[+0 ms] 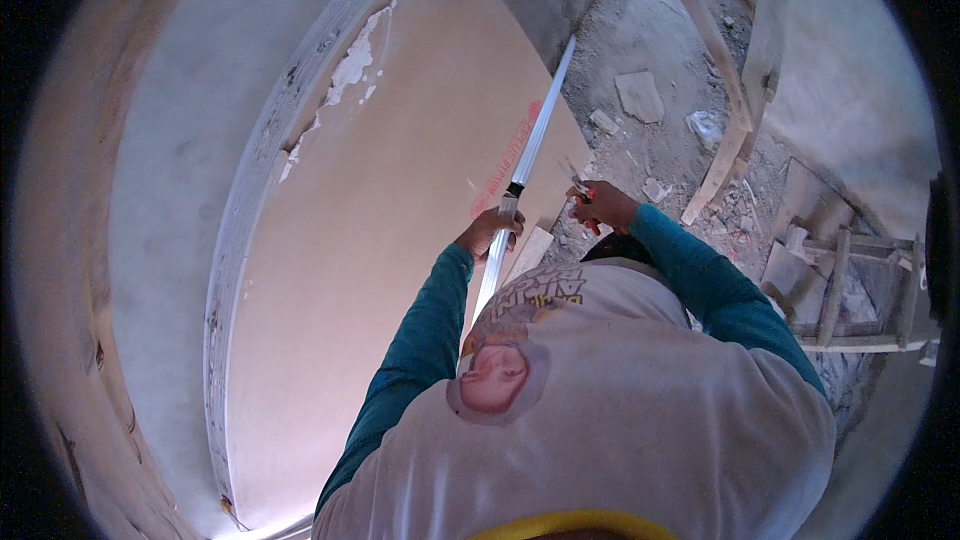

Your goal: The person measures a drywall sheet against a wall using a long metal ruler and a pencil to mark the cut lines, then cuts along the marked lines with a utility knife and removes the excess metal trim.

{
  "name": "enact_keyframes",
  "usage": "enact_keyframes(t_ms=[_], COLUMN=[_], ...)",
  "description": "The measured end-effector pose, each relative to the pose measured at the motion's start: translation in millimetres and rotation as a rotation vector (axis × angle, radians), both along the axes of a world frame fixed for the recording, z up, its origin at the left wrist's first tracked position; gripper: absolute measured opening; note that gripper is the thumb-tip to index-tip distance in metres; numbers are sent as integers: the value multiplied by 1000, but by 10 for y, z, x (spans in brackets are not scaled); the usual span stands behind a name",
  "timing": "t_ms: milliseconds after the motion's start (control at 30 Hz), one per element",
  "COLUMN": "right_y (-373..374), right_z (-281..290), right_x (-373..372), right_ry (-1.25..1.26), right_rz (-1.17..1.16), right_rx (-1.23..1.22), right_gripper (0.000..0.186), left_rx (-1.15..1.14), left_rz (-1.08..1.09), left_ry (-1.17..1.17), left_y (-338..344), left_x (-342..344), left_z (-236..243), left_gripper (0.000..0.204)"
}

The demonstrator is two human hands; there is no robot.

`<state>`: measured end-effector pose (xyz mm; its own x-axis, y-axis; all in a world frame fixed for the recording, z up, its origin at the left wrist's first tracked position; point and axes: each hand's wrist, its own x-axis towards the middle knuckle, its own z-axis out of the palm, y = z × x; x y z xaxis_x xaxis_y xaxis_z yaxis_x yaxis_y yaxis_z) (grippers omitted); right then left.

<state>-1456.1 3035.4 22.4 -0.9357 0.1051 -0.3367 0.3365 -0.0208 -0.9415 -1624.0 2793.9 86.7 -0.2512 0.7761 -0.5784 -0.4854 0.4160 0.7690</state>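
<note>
"Which surfaces are on show?"

"A smooth, glossy metal strip catches the light by the right edge of a board, whose matt, papery face turns rough and flaky along its upper left edge."

"And the clothing?"

"Matt cloth: a soft, printed shirt and finely textured sleeves."

"The ground?"

"A rough, gritty floor, with coarse bare-wood poles toward its right edge."

"The hand tool?"

"Its handles look like plastic."
</note>
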Motion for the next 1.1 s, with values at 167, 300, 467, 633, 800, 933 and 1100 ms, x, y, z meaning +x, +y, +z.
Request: enact_keyframes(t_ms=[167, 300, 467, 633, 800, 933, 1100], right_y=[7, -36, -129, -185, -305, -366, -346], right_z=[-283, -109, 190, 378, 542, 534, 398], right_x=[-129, 41, 95, -133, -203, -203, -190], right_ry=[-242, -44, 133, -37, 14, -63, 131], right_rz=[-55, 139, 325, 490, 480, 386, 395], right_rx=[-23, 381, 584, 627, 568, 523, 689], right_gripper=[36, 38, 37, 40, 34, 33, 32], left_rx=[-105, -36, -6, 26, 31, 42, 13], left_rz=[55, 39, 56, 30, 16, 37, -37], left_ry=[178, 171, 142, 105, 122, 102, 89], left_y=[108, 97, 87, 84, 49, 21, -18], left_x=[115, 190, 245, 279, 276, 233, 187], left_z=[-169, -180, -164, -106, -61, -104, -158], left_gripper=[32, 32, 30, 29, 27, 27, 39])
